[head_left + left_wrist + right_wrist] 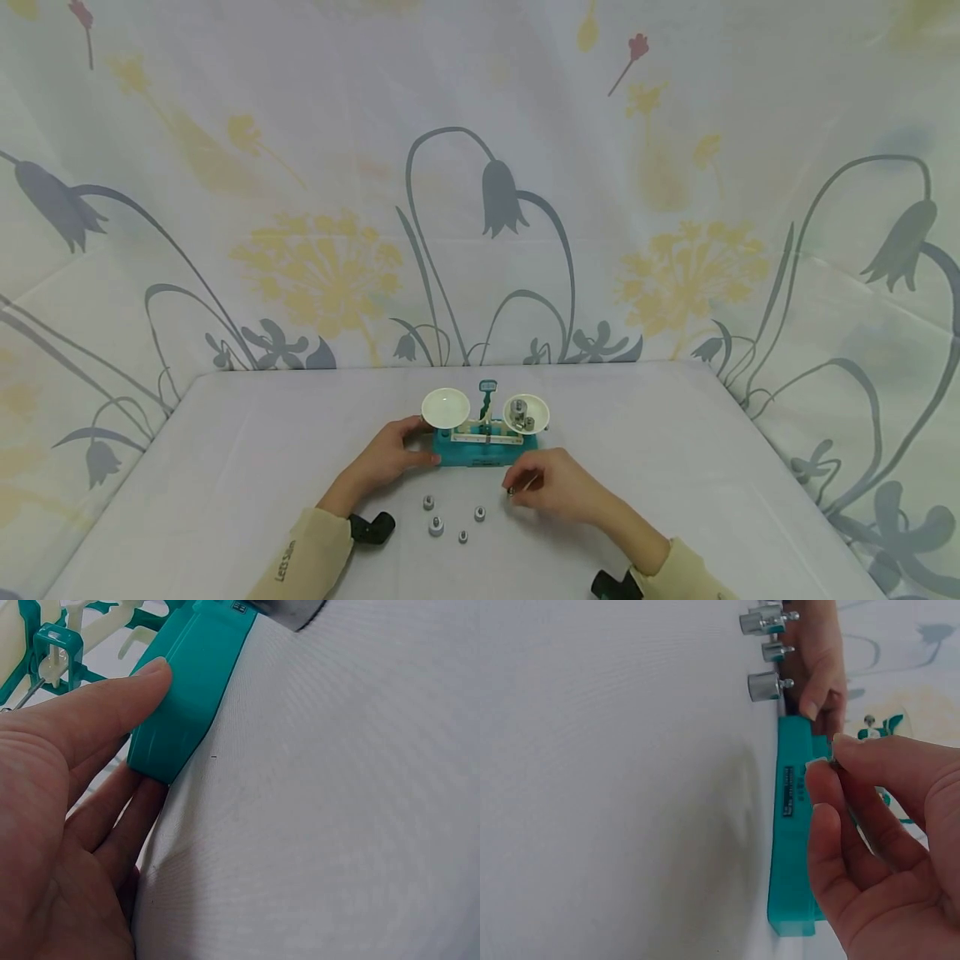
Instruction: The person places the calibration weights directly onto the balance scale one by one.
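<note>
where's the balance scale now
In the head view, the teal balance scale stands lower-centre on the white table, its left end held by the left hand.

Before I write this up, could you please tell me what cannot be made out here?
- Head view: small metal piece, mostly covered by the right hand.
- Right wrist view: label on the teal base, print too small.
- Head view: weights in the loaded pan, overlapping, too small to count.

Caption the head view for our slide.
Left hand holds a two-pan balance scale; right hand pinches a small metal weight.
</note>
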### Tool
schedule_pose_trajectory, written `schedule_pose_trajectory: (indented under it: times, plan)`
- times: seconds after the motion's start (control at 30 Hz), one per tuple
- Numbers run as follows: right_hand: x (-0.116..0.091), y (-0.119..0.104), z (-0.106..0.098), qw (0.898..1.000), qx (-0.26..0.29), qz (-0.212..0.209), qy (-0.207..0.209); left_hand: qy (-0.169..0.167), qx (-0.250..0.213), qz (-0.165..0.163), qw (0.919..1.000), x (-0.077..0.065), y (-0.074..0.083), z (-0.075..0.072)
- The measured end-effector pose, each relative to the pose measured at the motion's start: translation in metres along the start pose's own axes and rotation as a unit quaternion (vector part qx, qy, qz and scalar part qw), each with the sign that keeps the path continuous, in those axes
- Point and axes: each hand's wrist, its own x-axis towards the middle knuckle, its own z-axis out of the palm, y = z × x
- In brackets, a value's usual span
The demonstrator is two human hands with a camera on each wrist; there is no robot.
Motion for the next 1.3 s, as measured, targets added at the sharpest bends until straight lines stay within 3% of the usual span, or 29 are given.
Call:
schedule_pose_trajectory:
  times: [0.23, 0.63, 1.3]
  plan:
    - [-0.001, -0.008, -0.012, 1.000, -0.009, 0.008, 0.016, 0.002, 0.000, 0.000, 1.0000, -0.001, 0.001, 0.000]
    - [-0.001, -0.016, -0.034, 0.999, -0.021, -0.015, 0.046, 0.005, -0.006, 0.004, 1.0000, 0.000, 0.001, 0.001]
    - [0.005, -0.027, -0.062, 0.997, -0.042, -0.012, 0.069, 0.004, -0.004, 0.004, 1.0000, 0.000, 0.000, 0.002]
